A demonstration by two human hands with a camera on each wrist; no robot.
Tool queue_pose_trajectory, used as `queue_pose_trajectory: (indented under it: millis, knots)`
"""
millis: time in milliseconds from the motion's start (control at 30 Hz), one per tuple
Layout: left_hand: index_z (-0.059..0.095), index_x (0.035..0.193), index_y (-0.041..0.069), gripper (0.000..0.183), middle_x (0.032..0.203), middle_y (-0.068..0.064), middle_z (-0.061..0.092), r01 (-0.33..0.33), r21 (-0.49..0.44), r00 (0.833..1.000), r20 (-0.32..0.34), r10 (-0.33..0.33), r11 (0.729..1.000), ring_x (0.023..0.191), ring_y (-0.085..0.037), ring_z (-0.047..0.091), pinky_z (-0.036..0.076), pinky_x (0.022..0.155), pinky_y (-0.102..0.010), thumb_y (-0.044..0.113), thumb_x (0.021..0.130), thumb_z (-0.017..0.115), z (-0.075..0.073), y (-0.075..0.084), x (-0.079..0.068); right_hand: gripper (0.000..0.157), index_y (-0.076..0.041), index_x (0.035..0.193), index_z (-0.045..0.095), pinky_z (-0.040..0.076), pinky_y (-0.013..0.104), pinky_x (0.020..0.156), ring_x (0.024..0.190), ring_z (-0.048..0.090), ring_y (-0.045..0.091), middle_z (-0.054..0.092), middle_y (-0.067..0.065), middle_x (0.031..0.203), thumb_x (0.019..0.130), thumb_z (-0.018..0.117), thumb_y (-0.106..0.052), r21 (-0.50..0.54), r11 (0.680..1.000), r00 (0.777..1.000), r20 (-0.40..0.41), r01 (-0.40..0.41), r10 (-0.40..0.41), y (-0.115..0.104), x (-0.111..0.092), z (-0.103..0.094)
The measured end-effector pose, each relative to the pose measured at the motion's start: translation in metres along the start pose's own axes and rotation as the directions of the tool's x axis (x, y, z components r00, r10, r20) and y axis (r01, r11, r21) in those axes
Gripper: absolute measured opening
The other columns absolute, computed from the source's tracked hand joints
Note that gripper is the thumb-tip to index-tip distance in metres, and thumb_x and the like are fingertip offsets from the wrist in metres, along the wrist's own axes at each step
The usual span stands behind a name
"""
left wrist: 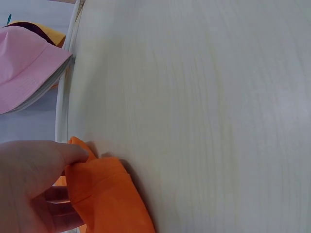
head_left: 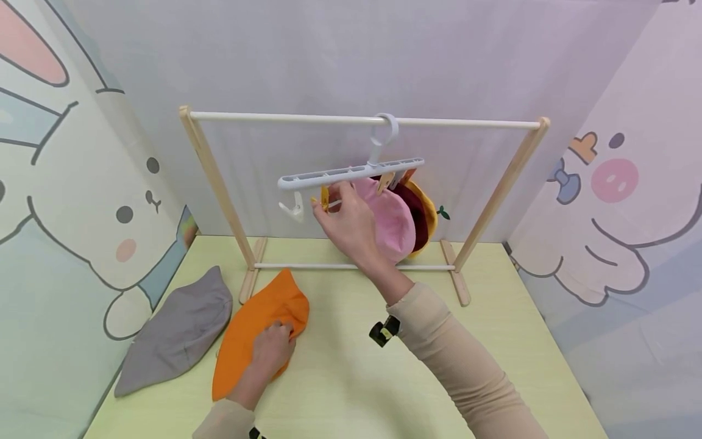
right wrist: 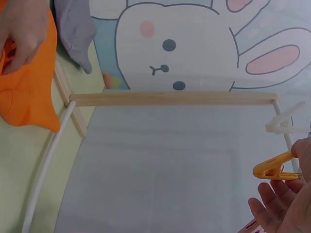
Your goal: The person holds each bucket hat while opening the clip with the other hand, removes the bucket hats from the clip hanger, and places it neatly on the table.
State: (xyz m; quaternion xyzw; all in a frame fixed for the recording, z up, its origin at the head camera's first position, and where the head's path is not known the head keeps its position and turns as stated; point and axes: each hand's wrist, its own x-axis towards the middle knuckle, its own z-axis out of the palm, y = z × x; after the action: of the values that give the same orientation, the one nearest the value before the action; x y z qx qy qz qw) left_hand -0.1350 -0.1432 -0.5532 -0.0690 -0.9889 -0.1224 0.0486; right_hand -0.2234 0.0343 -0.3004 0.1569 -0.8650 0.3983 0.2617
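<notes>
My right hand [head_left: 351, 222] is raised below the light grey clip hanger [head_left: 329, 177] and pinches a yellow clip [right wrist: 273, 167] between thumb and fingers. Beside it on the same bar dangles a white clip [head_left: 296, 208]. Down on the table, my left hand [head_left: 273, 347] grips the crown of an orange bucket hat [head_left: 241, 344]; in the left wrist view its thumb presses into a fold of the orange cloth [left wrist: 109, 191]. Just behind my right hand hang a pink hat [head_left: 395, 228], a dark red hat [head_left: 419, 213] and a yellow hat [head_left: 429, 210], clipped to the hanger.
A grey bucket hat [head_left: 175, 332] lies left of the orange one on the pale yellow table [head_left: 384, 378]. The hanger's ring loops over the white rail [head_left: 285, 118] of a wooden rack [head_left: 214, 183]. Cartoon-printed curtains [head_left: 82, 183] enclose the table.
</notes>
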Motion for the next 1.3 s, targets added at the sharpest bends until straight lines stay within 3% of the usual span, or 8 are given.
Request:
queue_pose_trajectory:
  millis: [400, 667, 1300]
  knots:
    - [0.065, 0.077, 0.008, 0.012, 0.065, -0.006, 0.049, -0.027, 0.006, 0.998, -0.051, 0.027, 1.000, 0.051, -0.019, 0.048, 0.037, 0.041, -0.031, 0.015, 0.073, 0.073, -0.0007, 0.0020, -0.0030, 0.029, -0.010, 0.097, 0.053, 0.048, 0.024, 0.067, 0.077, 0.064, 0.015, 0.064, 0.001, 0.086, 0.083, 0.065, -0.033, -0.013, 1.000, 1.000, -0.005, -0.005, 0.005, -0.0062, 0.0037, 0.0020]
    - [0.065, 0.078, 0.008, 0.012, 0.067, -0.007, 0.050, -0.033, 0.006, 0.998, -0.059, 0.033, 0.999, 0.053, -0.021, 0.049, 0.039, 0.042, -0.032, 0.014, 0.072, 0.074, 0.0006, 0.0015, -0.0024, 0.028, -0.009, 0.102, 0.054, 0.049, 0.025, 0.069, 0.078, 0.065, 0.017, 0.066, 0.004, 0.090, 0.083, 0.065, -0.026, -0.001, 1.000, 1.000, 0.012, 0.008, -0.008, -0.0081, 0.0076, 0.0022]
    - [0.064, 0.079, 0.007, 0.015, 0.068, -0.008, 0.051, -0.032, 0.021, 0.998, -0.061, 0.034, 0.999, 0.055, -0.022, 0.050, 0.039, 0.043, -0.033, 0.015, 0.072, 0.074, 0.0030, 0.0003, -0.0034, 0.020, -0.009, 0.099, 0.059, 0.048, 0.017, 0.064, 0.068, 0.061, 0.009, 0.065, 0.001, 0.079, 0.083, 0.065, -0.020, 0.086, 0.996, 0.999, -0.043, 0.029, -0.026, -0.0014, 0.0034, -0.0004]
